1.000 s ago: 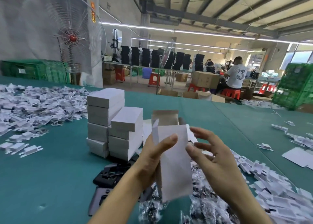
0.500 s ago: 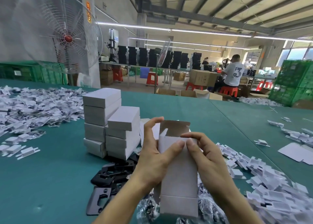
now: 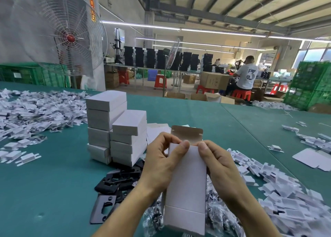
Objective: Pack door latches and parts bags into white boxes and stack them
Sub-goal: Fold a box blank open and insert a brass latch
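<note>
— Cardboard box, tall, white and rectangular [image 3: 186, 183]: where is it sitting?

— It is not sitting on anything; it is being held upright above the heap of clear plastic parts bags [image 3: 154, 217], close to the person. Its top flap [image 3: 187, 133] is standing open and showing a brown inner side.

— Which hand is holding it?

— Both are grasping it. The left hand [image 3: 161, 163] is curling round the left edge, with its thumb pressing on the front face near the upper rim. The right hand [image 3: 220, 167] is wrapping the right edge in the same way, with its thumb lying just beside the other one.

— Is anything showing inside the box?

— I cannot tell; the front wall is hiding the inside.

— Where are the finished ones standing?

— A stack of closed white boxes [image 3: 116, 127] is standing on the teal table [image 3: 44, 183], left of the hands, in two touching columns, the left one rising higher.

— And the latches?

— Flat black metal latch plates [image 3: 116, 181] are lying in a loose pile at the foot of that stack, reaching down beside the left forearm.

— What else is lying about?

— Small white folded card inserts [image 3: 286, 192] are spreading in a drift on the right, and a second drift of them [image 3: 35, 108] is covering the far left. A large wire-caged fan with a red hub [image 3: 59, 31] is standing behind the table.
</note>
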Demonstrator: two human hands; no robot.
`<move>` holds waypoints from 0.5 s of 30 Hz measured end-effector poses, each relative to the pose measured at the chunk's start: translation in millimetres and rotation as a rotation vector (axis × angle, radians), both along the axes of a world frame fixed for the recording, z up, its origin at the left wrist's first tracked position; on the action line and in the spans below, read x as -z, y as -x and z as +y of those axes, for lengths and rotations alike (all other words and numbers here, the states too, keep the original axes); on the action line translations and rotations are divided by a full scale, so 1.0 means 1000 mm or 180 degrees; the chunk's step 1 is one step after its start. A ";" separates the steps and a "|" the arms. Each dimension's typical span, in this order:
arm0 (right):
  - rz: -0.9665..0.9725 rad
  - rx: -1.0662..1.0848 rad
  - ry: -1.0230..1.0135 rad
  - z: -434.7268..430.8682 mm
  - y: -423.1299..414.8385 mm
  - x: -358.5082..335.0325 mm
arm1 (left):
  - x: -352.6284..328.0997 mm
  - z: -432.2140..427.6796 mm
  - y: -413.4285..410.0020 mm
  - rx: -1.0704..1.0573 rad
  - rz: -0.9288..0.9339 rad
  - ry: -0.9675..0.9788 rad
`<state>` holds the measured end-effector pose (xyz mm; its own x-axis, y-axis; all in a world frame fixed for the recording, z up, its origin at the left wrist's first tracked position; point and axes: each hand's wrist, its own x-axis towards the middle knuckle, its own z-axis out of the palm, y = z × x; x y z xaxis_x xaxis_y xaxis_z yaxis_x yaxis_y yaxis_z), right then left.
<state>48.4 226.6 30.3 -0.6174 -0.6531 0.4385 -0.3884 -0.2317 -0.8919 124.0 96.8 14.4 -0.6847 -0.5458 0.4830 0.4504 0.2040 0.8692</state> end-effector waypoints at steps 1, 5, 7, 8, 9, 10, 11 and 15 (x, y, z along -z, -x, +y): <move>0.0023 -0.0040 -0.0057 0.001 0.001 0.000 | 0.000 0.000 0.000 0.0059 -0.0018 -0.0038; 0.0217 -0.0108 -0.0361 0.005 0.006 -0.001 | -0.002 0.002 0.001 0.0108 -0.0137 -0.0006; 0.0343 0.0068 -0.0375 0.006 0.007 -0.001 | -0.002 0.004 0.001 0.0016 -0.0224 0.0073; 0.0389 0.0208 -0.0318 0.005 0.007 -0.001 | -0.002 0.006 0.001 -0.0056 -0.0280 0.0160; 0.0394 0.0366 -0.0219 0.004 0.007 -0.001 | -0.001 0.007 0.001 -0.0139 -0.0335 0.0268; 0.0332 0.0519 -0.0074 0.003 0.007 -0.001 | -0.001 0.009 0.000 -0.0160 -0.0388 0.0358; 0.0219 0.0652 0.0101 0.003 0.006 -0.001 | 0.000 0.010 -0.001 -0.0155 -0.0468 0.0506; 0.0090 0.1047 0.0398 0.002 0.003 -0.003 | 0.002 0.020 -0.004 -0.0636 -0.0989 0.1786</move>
